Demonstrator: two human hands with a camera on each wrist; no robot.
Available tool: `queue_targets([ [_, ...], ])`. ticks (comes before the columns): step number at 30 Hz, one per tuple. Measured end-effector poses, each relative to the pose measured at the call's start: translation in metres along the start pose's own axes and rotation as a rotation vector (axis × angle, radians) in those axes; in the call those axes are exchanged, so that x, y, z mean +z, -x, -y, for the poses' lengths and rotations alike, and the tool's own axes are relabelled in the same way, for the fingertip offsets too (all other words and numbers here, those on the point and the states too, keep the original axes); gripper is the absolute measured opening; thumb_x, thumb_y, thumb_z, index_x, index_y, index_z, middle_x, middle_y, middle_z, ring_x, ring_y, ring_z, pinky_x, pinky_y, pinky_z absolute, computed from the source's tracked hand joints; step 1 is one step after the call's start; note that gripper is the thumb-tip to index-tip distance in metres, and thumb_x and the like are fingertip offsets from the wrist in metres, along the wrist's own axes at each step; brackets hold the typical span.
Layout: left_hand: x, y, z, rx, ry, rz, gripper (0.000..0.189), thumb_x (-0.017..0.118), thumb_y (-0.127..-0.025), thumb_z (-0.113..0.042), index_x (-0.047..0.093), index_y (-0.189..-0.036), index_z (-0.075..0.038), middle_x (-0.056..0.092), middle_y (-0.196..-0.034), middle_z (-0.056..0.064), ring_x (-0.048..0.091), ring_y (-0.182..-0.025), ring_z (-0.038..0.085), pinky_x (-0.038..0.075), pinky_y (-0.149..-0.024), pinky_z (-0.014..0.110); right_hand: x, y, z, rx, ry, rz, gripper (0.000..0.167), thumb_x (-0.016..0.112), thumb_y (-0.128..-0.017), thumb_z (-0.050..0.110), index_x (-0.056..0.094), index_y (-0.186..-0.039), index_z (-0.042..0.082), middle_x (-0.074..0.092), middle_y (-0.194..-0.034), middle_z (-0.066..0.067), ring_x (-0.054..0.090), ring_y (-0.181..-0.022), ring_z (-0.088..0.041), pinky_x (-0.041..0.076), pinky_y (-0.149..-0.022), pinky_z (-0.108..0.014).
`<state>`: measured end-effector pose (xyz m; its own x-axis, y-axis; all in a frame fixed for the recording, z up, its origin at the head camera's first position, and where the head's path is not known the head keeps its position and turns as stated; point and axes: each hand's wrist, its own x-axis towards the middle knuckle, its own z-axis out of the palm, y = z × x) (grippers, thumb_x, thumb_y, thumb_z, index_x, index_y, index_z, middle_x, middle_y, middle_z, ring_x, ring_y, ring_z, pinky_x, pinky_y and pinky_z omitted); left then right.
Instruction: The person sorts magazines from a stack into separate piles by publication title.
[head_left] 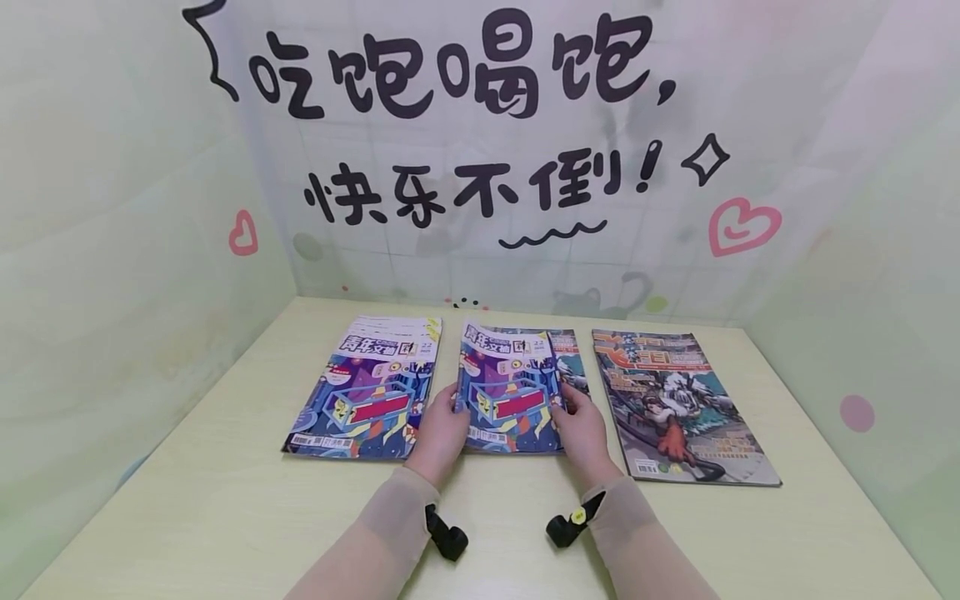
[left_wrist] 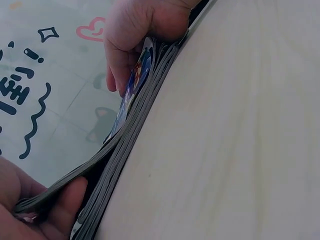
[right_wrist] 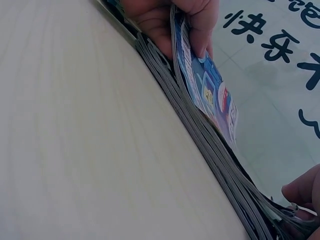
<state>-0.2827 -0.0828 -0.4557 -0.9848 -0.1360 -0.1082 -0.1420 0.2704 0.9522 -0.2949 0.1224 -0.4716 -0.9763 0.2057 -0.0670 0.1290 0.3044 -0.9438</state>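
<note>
Between my two hands is a purple-covered magazine [head_left: 506,400], lying over a middle stack whose lower magazine [head_left: 573,354] shows a dark, snowy cover at the back right. My left hand [head_left: 441,427] grips its left edge, with the thumb on the cover. On the opposite edge, my right hand [head_left: 582,429] pinches it the same way. In the left wrist view, the left hand [left_wrist: 45,210] has fingers under the raised edge, with a gap above the grey page edges [left_wrist: 112,175] of the stack. The right wrist view shows the right hand [right_wrist: 305,195] at the stack's near corner.
To the left lies a stack of purple magazines [head_left: 367,400] with the same cover, slightly fanned at the back. A stack of dark magazines [head_left: 675,408] with a red-gloved figure lies to the right. Behind the pale wooden table [head_left: 225,517] hangs a printed backdrop [head_left: 480,267].
</note>
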Motion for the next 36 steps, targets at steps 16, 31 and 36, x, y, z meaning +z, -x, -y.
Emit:
queue_targets([
  [16,-0.001,-0.001,0.007,-0.071,0.439,0.079,0.058,0.039,-0.095,0.006,0.024,-0.149,-0.006,0.050,-0.133,0.024,0.063,-0.099,0.027,0.057,-0.072,0.037,-0.003,0.002,0.002,-0.013,-0.031,-0.005,0.047,0.055,-0.096,0.015,0.046,-0.141,0.003,0.050,-0.138,-0.018,0.048,-0.122,-0.029,0.042,-0.102,-0.046],
  [31,-0.005,0.001,0.006,-0.163,0.579,0.102,0.059,0.037,-0.095,0.005,0.021,-0.151,-0.006,0.047,-0.137,0.020,0.058,-0.106,0.027,0.055,-0.081,0.040,-0.006,0.006,0.008,0.035,-0.216,-0.002,0.053,0.052,-0.099,0.025,0.040,-0.144,0.000,0.046,-0.140,-0.020,0.050,-0.121,-0.032,0.041,-0.103,-0.044],
  [36,-0.005,0.000,0.006,-0.168,0.587,0.100,0.059,0.038,-0.095,0.005,0.021,-0.150,-0.006,0.048,-0.135,0.019,0.059,-0.105,0.027,0.055,-0.080,0.040,-0.007,0.006,0.010,0.046,-0.251,0.003,0.054,0.054,-0.098,0.026,0.041,-0.143,-0.001,0.048,-0.137,-0.022,0.049,-0.121,-0.033,0.041,-0.103,-0.045],
])
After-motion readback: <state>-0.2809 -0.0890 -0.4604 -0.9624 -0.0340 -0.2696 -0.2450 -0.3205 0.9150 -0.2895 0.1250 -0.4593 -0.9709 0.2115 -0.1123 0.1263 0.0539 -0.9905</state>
